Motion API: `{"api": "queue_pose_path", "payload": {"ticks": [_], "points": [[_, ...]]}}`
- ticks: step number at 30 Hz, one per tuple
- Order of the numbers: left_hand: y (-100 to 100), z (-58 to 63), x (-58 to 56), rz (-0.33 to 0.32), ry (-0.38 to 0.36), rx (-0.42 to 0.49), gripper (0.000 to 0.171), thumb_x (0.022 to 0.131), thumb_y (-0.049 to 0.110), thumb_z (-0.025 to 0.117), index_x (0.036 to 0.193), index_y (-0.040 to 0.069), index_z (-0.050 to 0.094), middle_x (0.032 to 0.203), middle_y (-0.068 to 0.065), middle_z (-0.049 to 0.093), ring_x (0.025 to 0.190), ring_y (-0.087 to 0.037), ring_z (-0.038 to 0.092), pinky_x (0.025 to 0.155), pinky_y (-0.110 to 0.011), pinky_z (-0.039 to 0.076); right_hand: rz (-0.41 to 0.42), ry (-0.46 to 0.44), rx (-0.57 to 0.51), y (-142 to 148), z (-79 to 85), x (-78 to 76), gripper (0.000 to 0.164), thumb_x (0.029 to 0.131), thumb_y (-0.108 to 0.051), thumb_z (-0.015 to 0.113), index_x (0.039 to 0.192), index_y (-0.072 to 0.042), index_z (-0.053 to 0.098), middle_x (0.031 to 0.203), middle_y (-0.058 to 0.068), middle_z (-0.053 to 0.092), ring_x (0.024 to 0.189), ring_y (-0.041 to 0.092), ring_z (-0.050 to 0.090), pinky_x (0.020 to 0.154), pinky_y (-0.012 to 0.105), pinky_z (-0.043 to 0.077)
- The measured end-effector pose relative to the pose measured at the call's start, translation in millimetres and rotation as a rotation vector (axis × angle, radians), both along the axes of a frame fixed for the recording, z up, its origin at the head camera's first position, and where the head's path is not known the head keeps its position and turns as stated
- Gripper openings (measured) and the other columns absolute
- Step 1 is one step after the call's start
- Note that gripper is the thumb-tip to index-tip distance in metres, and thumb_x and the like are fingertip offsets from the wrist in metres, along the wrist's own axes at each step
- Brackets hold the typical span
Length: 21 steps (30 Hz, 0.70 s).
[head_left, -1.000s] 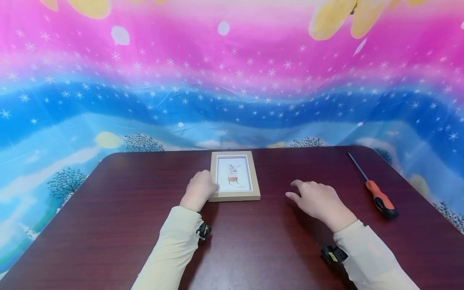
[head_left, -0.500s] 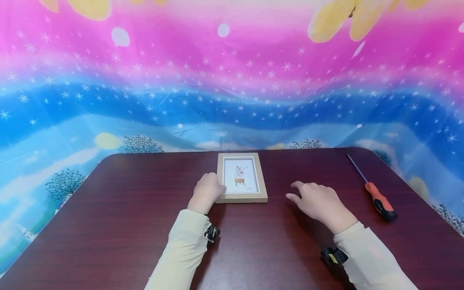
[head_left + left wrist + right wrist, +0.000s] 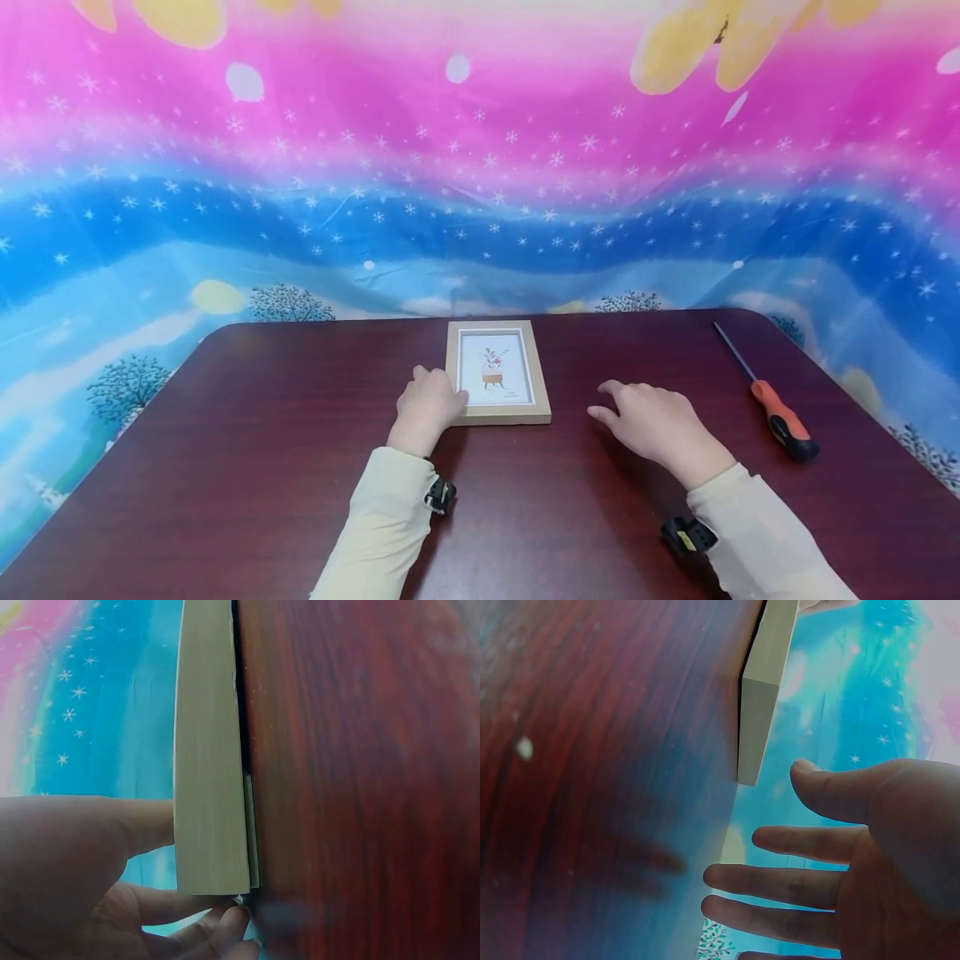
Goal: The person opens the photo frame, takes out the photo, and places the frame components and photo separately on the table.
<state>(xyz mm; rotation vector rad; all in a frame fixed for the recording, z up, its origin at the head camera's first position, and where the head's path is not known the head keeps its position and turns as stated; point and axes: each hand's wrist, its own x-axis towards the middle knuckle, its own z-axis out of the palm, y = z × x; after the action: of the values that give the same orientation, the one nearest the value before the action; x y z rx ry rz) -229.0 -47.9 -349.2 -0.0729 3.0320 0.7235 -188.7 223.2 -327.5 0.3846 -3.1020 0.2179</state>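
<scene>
A picture frame (image 3: 538, 385) with a light wooden border lies face up near the table's far edge. Its white picture shows a plant in an orange pot on legs. My left hand (image 3: 427, 408) holds it by the left side, thumb over the front border and fingers at the side edge. In the left wrist view, the fingers (image 3: 169, 904) curl beside the frame's end, partly hidden behind it. Right of the frame, my right hand (image 3: 656, 425) hovers over the table, touching nothing. The right wrist view shows its fingers (image 3: 780, 885) spread and nearly straight.
A screwdriver (image 3: 780, 421) with an orange and black handle lies on the right of the dark red wooden table (image 3: 247, 467). A colourful printed cloth (image 3: 480, 183) hangs behind the table's far edge. Each wrist wears a small black camera.
With my left hand on it, the picture frame has slid a little to the right, then stopped. My right hand has stayed about where it was. The screwdriver has not moved.
</scene>
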Motion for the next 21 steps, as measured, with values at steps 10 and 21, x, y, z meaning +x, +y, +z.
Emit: {"api": "queue_pose_path", "payload": {"ticks": [10,21], "points": [[-5.3,0.7,-3.0,0.030,0.096,0.045,0.024,0.092,0.021,0.063,0.086,-0.002,0.063,0.091,-0.019,0.061,0.076,-0.034,0.062,0.066,-0.047,0.053,0.008,0.012,0.002,-0.8,-1.0,-0.1,0.045,0.096,-0.032,0.065,0.127,0.000,0.063,0.114,0.020,0.068,0.102,0.037,0.066,0.076,0.053,0.054],[-5.4,1.1,-0.5,0.098,0.202,0.119,0.030,0.095,0.015,0.060,0.109,-0.010,0.054,0.088,-0.025,0.066,0.079,-0.042,0.067,0.065,-0.052,0.053,0.003,-0.006,0.002,2.3,1.3,1.1,0.045,0.096,-0.033,0.065,0.127,-0.001,0.063,0.114,0.020,0.068,0.102,0.037,0.066,0.073,0.052,0.054]]}}
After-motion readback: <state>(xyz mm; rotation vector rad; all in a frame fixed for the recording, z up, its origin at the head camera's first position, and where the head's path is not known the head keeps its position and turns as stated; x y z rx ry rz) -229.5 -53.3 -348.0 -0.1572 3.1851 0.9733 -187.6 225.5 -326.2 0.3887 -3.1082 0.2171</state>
